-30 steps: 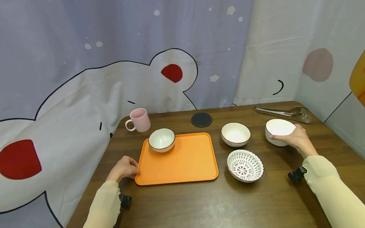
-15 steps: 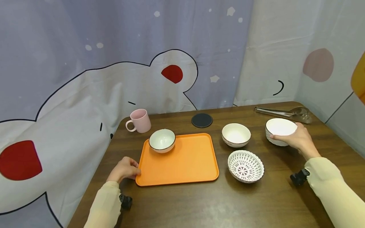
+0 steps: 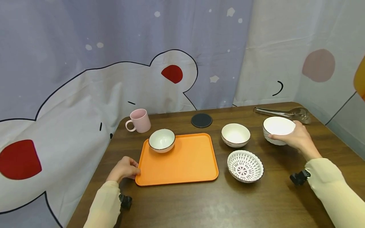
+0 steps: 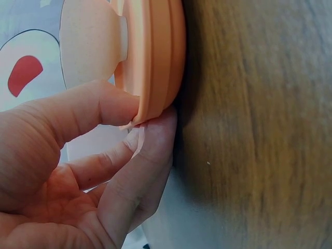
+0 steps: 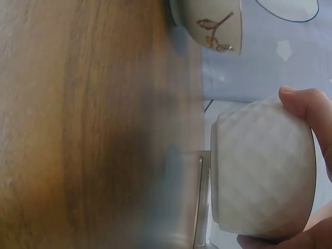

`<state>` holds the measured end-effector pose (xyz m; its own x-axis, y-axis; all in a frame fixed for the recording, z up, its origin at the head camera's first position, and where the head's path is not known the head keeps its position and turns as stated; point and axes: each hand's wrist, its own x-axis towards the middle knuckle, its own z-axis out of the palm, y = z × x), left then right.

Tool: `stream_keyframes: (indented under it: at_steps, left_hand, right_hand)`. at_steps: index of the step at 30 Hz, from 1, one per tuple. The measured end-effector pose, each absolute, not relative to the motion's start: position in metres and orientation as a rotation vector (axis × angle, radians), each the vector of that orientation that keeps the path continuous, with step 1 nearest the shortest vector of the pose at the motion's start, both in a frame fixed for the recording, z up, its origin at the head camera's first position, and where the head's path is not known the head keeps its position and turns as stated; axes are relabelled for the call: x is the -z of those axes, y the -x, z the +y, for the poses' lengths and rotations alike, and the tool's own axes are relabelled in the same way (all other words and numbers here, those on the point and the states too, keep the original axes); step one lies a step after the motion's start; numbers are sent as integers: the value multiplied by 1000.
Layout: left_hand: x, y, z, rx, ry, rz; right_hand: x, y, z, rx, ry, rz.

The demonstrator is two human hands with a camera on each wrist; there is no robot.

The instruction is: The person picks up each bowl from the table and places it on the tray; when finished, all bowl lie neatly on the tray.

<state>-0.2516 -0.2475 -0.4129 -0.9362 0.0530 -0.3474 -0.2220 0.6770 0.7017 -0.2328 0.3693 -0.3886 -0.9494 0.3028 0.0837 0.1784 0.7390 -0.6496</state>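
Note:
At the near left corner of an orange tray (image 3: pixel 188 164), my left hand (image 3: pixel 125 169) pinches the rim between thumb and fingers; the left wrist view shows the thumb on top and a finger beneath. A light bowl with a dark rim (image 3: pixel 162 140) sits in the tray's far left corner. On the right, my right hand (image 3: pixel 296 137) grips a white bowl with a textured outer wall (image 5: pixel 264 171), thumb on one side and fingers on the other. This bowl is held slightly above the table, as the right wrist view shows.
Between tray and right hand stand a cream bowl (image 3: pixel 235 135) with a floral outside and a patterned bowl (image 3: pixel 245 166). A pink mug (image 3: pixel 139 120), a black round coaster (image 3: pixel 201 120) and metal tongs (image 3: pixel 285 112) lie along the table's back edge, before a curtain (image 3: pixel 114 88).
The textured white bowl has risen off the table and shifted slightly left in my right hand. My left hand and the tray stay put.

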Motion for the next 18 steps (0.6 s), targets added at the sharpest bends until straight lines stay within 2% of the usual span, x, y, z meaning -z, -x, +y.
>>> stream_keyframes:
  at_steps: [18]
  left_hand:
    - [412, 252, -248, -1126, 133, 2559]
  right_hand:
    - [372, 230, 340, -1016, 320, -2744]
